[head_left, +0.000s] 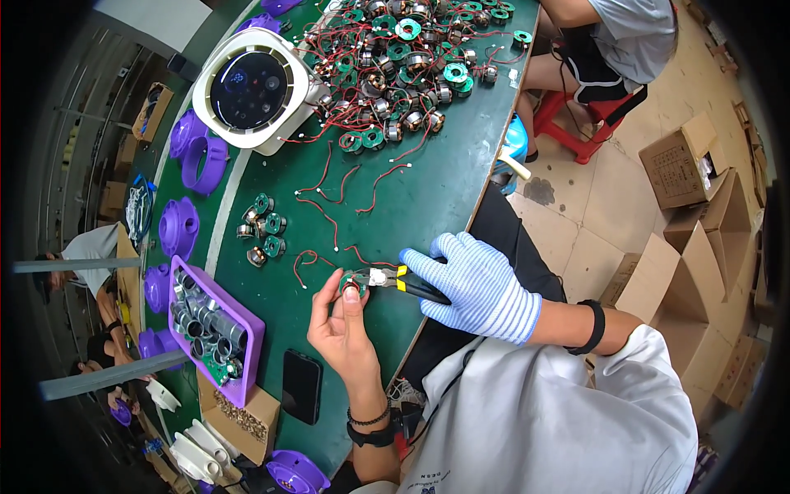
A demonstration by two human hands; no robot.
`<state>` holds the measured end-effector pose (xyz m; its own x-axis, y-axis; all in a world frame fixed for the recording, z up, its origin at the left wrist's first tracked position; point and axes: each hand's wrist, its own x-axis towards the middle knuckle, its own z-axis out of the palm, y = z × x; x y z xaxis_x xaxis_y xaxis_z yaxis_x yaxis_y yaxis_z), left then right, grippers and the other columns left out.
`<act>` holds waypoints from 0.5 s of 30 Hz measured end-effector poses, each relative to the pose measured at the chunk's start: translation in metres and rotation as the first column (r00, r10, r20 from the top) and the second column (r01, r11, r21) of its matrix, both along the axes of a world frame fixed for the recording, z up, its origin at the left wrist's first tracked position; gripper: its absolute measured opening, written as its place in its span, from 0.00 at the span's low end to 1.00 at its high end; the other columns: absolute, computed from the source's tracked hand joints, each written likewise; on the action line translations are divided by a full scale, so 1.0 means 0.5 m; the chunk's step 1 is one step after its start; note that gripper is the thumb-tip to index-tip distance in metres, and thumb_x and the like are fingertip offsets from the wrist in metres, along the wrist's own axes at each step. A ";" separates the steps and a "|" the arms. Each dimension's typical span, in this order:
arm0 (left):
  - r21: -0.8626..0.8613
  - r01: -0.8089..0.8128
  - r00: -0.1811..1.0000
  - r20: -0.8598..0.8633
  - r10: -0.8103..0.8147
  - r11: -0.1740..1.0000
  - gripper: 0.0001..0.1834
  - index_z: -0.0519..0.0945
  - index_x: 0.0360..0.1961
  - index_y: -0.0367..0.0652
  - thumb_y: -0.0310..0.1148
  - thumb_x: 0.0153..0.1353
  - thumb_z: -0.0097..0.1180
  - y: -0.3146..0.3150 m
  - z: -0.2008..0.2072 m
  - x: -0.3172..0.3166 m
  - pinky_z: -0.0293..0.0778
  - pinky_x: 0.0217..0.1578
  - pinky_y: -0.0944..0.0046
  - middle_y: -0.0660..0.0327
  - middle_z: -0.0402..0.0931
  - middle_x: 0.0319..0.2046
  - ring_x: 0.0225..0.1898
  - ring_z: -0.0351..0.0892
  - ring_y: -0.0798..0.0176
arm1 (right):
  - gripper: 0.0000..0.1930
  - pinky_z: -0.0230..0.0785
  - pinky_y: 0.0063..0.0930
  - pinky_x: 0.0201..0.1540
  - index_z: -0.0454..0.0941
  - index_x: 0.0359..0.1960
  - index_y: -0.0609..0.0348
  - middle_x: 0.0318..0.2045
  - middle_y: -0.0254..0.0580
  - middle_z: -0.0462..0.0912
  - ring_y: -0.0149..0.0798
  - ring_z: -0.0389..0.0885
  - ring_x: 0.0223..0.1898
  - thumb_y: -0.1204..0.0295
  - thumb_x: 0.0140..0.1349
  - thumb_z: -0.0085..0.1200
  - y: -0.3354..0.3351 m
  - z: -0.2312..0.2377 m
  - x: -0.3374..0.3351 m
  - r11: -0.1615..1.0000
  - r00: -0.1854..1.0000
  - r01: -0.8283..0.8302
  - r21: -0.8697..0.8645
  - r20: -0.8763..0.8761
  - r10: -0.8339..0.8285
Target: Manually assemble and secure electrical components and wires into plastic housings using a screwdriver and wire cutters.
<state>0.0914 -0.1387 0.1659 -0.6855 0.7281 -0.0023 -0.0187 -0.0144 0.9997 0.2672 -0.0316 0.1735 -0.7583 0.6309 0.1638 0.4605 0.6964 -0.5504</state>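
Observation:
Between the fingertips and thumb of my bare left hand (344, 342) is a small motor with a green circuit board (354, 281). My right hand (485, 286), in a blue-and-white striped glove, is closed round pliers (421, 290) with black and yellow handles. The jaws meet the motor's edge; whether they grip a wire there is too small to tell. A red wire (362, 255) curves just beyond the motor. More loose red wires (375, 188) lie farther up the green table (304, 218). Left of them sits a small group of similar motors (274, 223).
A large heap of wired motors (403, 74) covers the far table, beside a white appliance with a round black panel (247, 90). A purple bin of metal cylinders (253, 346), a phone (302, 387) and a cardboard box of small parts (267, 403) lie left. People work nearby.

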 end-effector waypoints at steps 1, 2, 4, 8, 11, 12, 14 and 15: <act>0.000 -0.002 1.000 -0.001 0.002 1.000 0.19 0.76 0.60 0.26 0.26 0.73 0.59 -0.001 -0.001 -0.001 0.82 0.53 0.63 0.53 0.83 0.47 0.48 0.84 0.65 | 0.35 0.77 0.39 0.41 0.77 0.64 0.55 0.42 0.45 0.76 0.46 0.77 0.42 0.59 0.53 0.71 -0.001 -0.002 0.000 1.000 1.000 -0.002 0.000 -0.001 0.002; 0.000 -0.001 1.000 0.010 0.001 1.000 0.19 0.76 0.60 0.26 0.26 0.73 0.59 -0.002 -0.001 -0.001 0.82 0.53 0.63 0.53 0.83 0.47 0.48 0.84 0.65 | 0.35 0.77 0.39 0.41 0.77 0.64 0.55 0.42 0.45 0.76 0.45 0.77 0.42 0.59 0.53 0.71 -0.001 -0.005 0.000 1.000 1.000 -0.003 -0.003 -0.001 0.003; 0.001 0.002 1.000 0.021 -0.002 1.000 0.18 0.76 0.60 0.26 0.26 0.73 0.59 -0.002 -0.003 -0.002 0.82 0.53 0.63 0.53 0.83 0.47 0.48 0.84 0.65 | 0.35 0.77 0.39 0.41 0.77 0.64 0.55 0.42 0.45 0.76 0.45 0.77 0.42 0.59 0.53 0.71 -0.002 -0.004 0.002 1.000 1.000 -0.002 -0.004 -0.002 0.002; -0.015 -0.003 1.000 0.031 0.004 1.000 0.18 0.76 0.60 0.26 0.25 0.73 0.59 -0.001 -0.001 0.003 0.82 0.52 0.63 0.53 0.83 0.47 0.48 0.84 0.65 | 0.35 0.77 0.39 0.41 0.77 0.64 0.54 0.41 0.45 0.75 0.45 0.77 0.42 0.59 0.54 0.70 -0.003 -0.003 0.003 1.000 1.000 0.003 -0.015 -0.018 -0.003; -0.020 0.005 1.000 -0.020 -0.006 1.000 0.18 0.76 0.60 0.26 0.25 0.73 0.58 -0.002 -0.003 0.006 0.82 0.52 0.63 0.53 0.83 0.47 0.48 0.84 0.66 | 0.35 0.77 0.40 0.41 0.77 0.64 0.55 0.41 0.45 0.75 0.46 0.77 0.42 0.59 0.54 0.70 -0.002 -0.003 0.004 1.000 1.000 0.000 -0.022 -0.016 0.000; -0.019 0.009 0.999 -0.034 -0.009 1.000 0.18 0.76 0.60 0.26 0.25 0.74 0.58 -0.003 -0.004 0.006 0.82 0.52 0.64 0.53 0.83 0.47 0.47 0.84 0.66 | 0.35 0.77 0.40 0.42 0.76 0.64 0.55 0.41 0.45 0.75 0.46 0.77 0.42 0.59 0.54 0.70 -0.002 -0.003 0.004 1.000 1.000 -0.002 -0.024 -0.016 0.001; -0.016 0.006 1.000 -0.028 -0.007 1.000 0.18 0.76 0.60 0.26 0.25 0.74 0.58 -0.003 -0.003 0.009 0.82 0.52 0.64 0.53 0.83 0.47 0.47 0.84 0.66 | 0.35 0.77 0.40 0.42 0.77 0.64 0.55 0.41 0.45 0.75 0.46 0.77 0.42 0.59 0.54 0.70 -0.003 -0.001 0.006 1.000 1.000 0.001 -0.024 -0.017 -0.002; -0.010 0.002 1.000 -0.024 -0.002 1.000 0.18 0.76 0.60 0.26 0.25 0.74 0.58 -0.002 -0.003 0.009 0.82 0.52 0.64 0.54 0.82 0.47 0.47 0.84 0.66 | 0.35 0.76 0.40 0.43 0.77 0.64 0.55 0.41 0.45 0.75 0.46 0.77 0.42 0.58 0.54 0.70 -0.002 0.000 0.007 1.000 1.000 0.003 -0.023 -0.020 -0.003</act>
<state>0.0959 -0.1396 0.1647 -0.6838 0.7296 0.0064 0.0051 -0.0040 1.0000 0.2705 -0.0326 0.1735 -0.7532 0.6369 0.1642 0.4516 0.6823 -0.5750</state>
